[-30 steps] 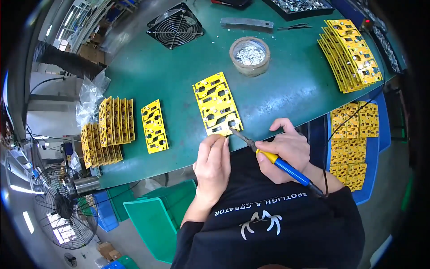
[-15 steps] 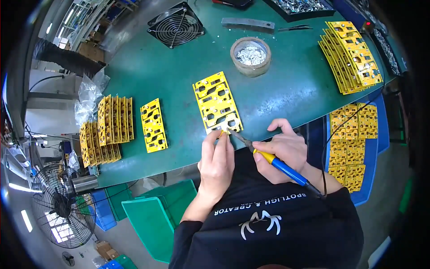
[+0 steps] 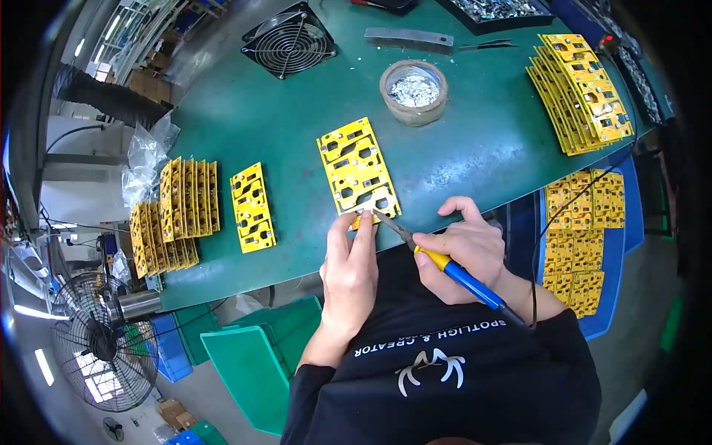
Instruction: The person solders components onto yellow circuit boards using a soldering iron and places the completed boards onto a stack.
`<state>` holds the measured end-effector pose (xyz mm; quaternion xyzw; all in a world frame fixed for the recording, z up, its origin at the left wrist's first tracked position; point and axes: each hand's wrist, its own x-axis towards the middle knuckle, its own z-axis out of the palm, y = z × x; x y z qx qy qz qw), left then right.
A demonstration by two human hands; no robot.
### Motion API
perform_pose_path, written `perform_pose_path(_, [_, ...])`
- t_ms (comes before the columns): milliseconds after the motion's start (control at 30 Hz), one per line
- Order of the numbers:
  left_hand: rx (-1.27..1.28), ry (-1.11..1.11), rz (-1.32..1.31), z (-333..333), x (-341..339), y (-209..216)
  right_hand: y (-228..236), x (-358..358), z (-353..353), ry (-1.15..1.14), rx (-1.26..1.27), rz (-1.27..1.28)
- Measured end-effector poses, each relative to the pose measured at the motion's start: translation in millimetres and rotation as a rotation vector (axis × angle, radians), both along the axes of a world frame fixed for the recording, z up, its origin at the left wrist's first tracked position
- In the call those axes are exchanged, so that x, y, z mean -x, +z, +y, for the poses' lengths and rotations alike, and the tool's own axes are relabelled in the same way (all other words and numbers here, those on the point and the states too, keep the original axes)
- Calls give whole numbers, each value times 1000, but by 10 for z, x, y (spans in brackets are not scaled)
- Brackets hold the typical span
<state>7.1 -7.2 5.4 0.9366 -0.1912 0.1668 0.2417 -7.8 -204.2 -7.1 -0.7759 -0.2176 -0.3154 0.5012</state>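
Note:
A yellow circuit board panel (image 3: 357, 165) with dark cut-outs lies flat on the green bench. My right hand (image 3: 467, 256) is closed around the blue and yellow handle of a soldering iron (image 3: 469, 285). The iron's tip meets the panel's near end, beside the fingertips of my left hand (image 3: 350, 271). Thumb and fingers of that left hand are pinched together at the same end; what they hold is too small to make out. A narrower yellow panel (image 3: 253, 208) lies apart, to the left.
Stacked yellow panels (image 3: 190, 200) stand at the left, more (image 3: 582, 96) at the far right. Beyond the panel are a round pot (image 3: 414, 111) of silvery bits, a small black fan (image 3: 290, 44), a metal strip (image 3: 409, 38) and tweezers (image 3: 487, 45). The iron's cord (image 3: 539, 245) runs right.
My left fingertips have shifted slightly left along the panel's near end. The soldering iron and right hand have moved a little left with them.

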Motion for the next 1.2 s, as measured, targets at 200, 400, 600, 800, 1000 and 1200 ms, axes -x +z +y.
perform_pose_path(200, [-102, -105, 44, 121, -41, 33, 9, -1, 8, -9, -20, -1])
perform_pose_path(400, [-122, -138, 70, 133, -86, 77, 33, -18, -58, -38, -61, -9])
perform_pose_path(600, [-130, -138, 83, 99, -91, 111, 14, -32, -147, -74, -70, -13])
perform_pose_path(800, [106, -163, 72, -168, -59, 159, 21, -28, -167, -94, -99, -18])
perform_pose_path(1000, [154, -209, 19, -190, -377, 214, -18, -14, -205, -135, -121, -37])
perform_pose_path(1200, [3, -92, 91, -40, -793, 277, -33, -7, -194, -150, -154, -32])
